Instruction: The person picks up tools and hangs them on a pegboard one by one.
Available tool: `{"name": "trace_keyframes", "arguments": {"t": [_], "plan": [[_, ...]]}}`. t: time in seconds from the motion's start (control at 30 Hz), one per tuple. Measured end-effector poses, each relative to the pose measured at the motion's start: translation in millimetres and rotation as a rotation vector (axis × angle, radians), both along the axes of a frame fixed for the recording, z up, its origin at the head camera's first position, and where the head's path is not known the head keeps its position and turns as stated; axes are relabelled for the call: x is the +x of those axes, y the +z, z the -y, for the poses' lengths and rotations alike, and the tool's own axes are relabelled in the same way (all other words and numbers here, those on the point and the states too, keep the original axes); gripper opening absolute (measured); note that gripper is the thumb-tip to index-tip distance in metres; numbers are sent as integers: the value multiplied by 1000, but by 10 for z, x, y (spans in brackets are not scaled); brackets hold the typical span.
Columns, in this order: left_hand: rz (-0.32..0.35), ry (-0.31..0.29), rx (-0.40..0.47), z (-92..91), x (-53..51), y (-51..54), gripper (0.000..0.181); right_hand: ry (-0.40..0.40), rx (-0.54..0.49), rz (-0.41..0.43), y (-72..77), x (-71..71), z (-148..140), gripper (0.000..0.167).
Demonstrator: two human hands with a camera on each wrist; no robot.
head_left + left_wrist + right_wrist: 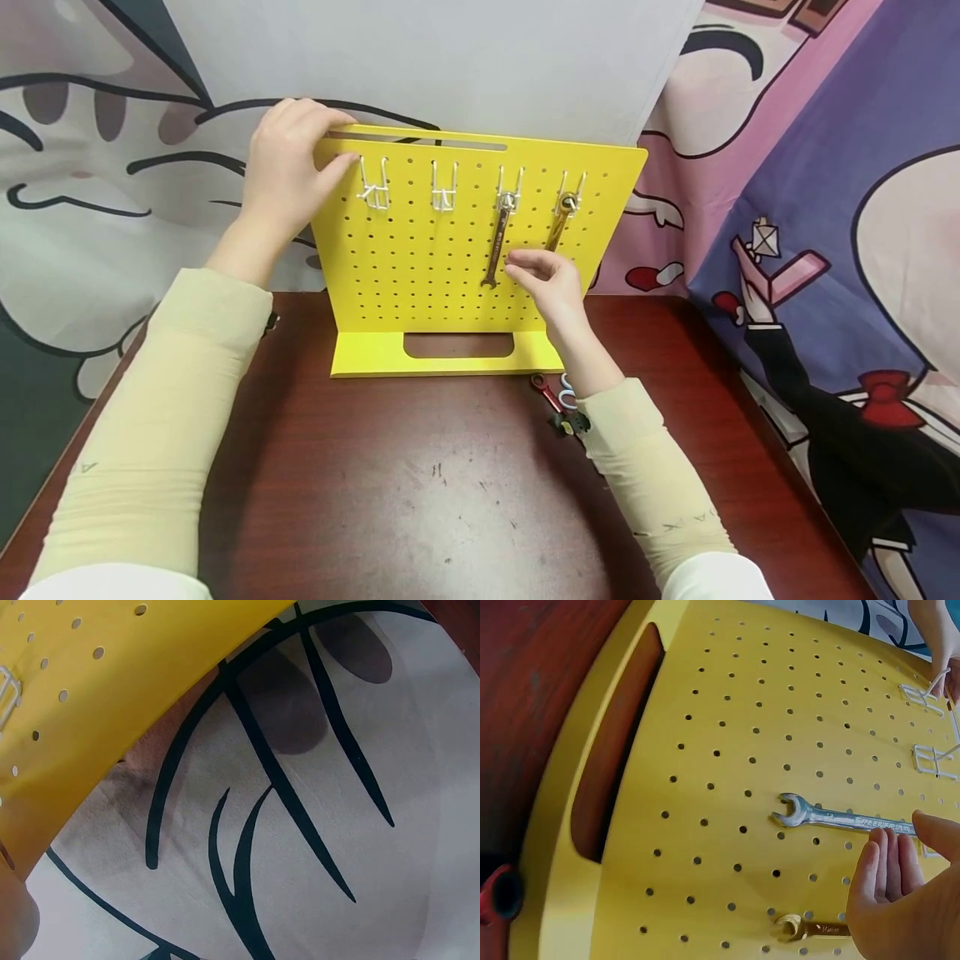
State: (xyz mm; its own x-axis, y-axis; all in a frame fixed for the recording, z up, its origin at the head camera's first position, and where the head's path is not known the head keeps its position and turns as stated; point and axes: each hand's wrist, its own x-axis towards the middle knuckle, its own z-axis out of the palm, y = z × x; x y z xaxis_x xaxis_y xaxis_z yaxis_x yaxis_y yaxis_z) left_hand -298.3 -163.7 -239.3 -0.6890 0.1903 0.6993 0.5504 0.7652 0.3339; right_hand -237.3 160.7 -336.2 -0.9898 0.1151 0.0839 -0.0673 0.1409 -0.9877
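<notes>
A yellow pegboard (420, 275) stands upright on its base on the table. My left hand (288, 158) grips its upper left corner, thumb on the front face and fingers over the top edge. Two combination wrenches hang by their ring ends from white wire hooks: a silver wrench (497, 246) and, to its right, a gold-toned wrench (560, 221). Just in front of them is my right hand (553, 287), its fingers loosely bent with nothing visible between them. In the right wrist view, this hand (907, 900) overlaps part of both wrenches, hiding their upper ends.
Two more white hooks, the left one (375, 187) and the middle one (444, 190), carry nothing. By the board's right foot lie a red-handled tool (551, 392) and light blue scissor-like handles (567, 392), partly hidden by my right forearm. Printed cloth (825, 250) surrounds the table (390, 492).
</notes>
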Motion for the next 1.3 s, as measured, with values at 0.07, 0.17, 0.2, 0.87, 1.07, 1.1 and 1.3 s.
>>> {"name": "trace_keyframes", "arguments": {"t": [0.07, 0.17, 0.2, 0.87, 1.07, 1.1, 1.3], "plan": [[1, -1, 2, 0, 3, 1, 32, 11, 16, -1, -38, 52, -47, 31], [-3, -4, 4, -1, 2, -4, 32, 26, 38, -3, -109, 138, -133, 31], [-6, -5, 5, -2, 0, -6, 32, 29, 47, -2, -131, 170, -163, 31], [-31, -15, 20, -4, 0, -18, 32, 61, 533, -43, -619, 589, -909, 22], [-35, -17, 22, -3, 0, -19, 32, 90, 638, -22, -734, 669, -1147, 22], [-35, -16, 21, -4, -2, -20, 32, 92, 650, -17, -748, 683, -1184, 23], [-24, -6, 16, -9, 7, -16, 32, 136, 687, 14, -829, 747, -1375, 22]]}}
